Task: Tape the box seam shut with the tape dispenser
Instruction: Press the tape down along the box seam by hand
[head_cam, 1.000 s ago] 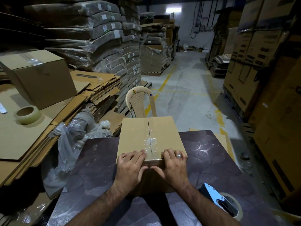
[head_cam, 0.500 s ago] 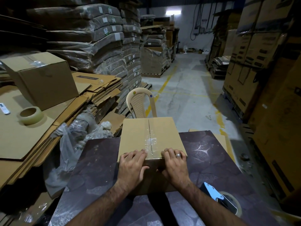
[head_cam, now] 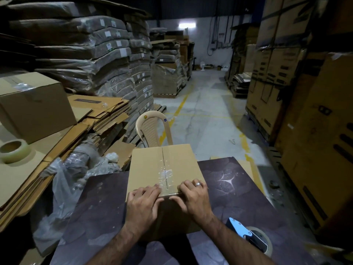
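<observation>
Box (head_cam: 149,169) sits mid-worktop (head_cam: 238,197). Seam (head_cam: 162,155) runs front to back. Clear tape (head_cam: 166,173) covers only its near stretch. Left hand (head_cam: 142,203) and right hand (head_cam: 194,197) flank the seam at the near edge, fingers flat on top. Grip apart, pressing, clamped on nothing. Step, likely: rubbing the tape end down. Tape dispenser (head_cam: 246,236) lies idle by the right forearm; next move probably calls for picking it up.

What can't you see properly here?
Head view:
Inside the box: closed flaps hide it.
Box's front face: left hand and right hand cover much of it.
Stack labels: too small to read.
Tape dispenser: its body hides part of the roll.
</observation>
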Motion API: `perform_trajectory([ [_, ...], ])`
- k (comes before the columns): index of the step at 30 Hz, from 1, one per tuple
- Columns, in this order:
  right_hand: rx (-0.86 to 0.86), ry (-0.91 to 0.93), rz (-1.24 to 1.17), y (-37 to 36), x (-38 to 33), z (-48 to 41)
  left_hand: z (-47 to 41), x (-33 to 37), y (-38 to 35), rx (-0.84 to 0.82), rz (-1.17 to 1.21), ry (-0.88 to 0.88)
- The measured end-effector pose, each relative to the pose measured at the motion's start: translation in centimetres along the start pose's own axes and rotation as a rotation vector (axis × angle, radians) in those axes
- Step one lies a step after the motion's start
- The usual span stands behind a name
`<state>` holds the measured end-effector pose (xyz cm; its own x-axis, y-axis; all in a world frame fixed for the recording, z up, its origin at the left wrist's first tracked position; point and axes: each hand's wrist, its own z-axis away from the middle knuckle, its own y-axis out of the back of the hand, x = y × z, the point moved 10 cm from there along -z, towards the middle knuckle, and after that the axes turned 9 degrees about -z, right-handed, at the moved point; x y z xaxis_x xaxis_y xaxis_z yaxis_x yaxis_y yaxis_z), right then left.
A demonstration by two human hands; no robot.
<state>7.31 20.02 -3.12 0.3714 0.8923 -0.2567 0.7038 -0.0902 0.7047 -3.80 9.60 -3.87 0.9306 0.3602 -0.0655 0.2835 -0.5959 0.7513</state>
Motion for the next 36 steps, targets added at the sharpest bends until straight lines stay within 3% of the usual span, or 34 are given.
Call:
perform_trajectory([
  [19, -0.186, -0.024, 0.145, -2.5, -0.3, 1.2, 0.4, 1.1, -1.1, -0.198, -0.115, 0.015],
  [25, -0.171, 0.032, 0.122, -1.7, -0.3, 1.0, 0.3, 1.0, -0.8, -0.170, -0.100, 0.016],
  [31, -0.218, -0.055, 0.151, -2.9, -0.3, 1.2, 0.4, 1.1, -1.1, -0.207, -0.135, 0.031],
  [36, -0.213, 0.019, 0.176, -2.4, -0.1, 1.2, 0.3, 1.1, -0.8, -0.186, -0.130, 0.010],
])
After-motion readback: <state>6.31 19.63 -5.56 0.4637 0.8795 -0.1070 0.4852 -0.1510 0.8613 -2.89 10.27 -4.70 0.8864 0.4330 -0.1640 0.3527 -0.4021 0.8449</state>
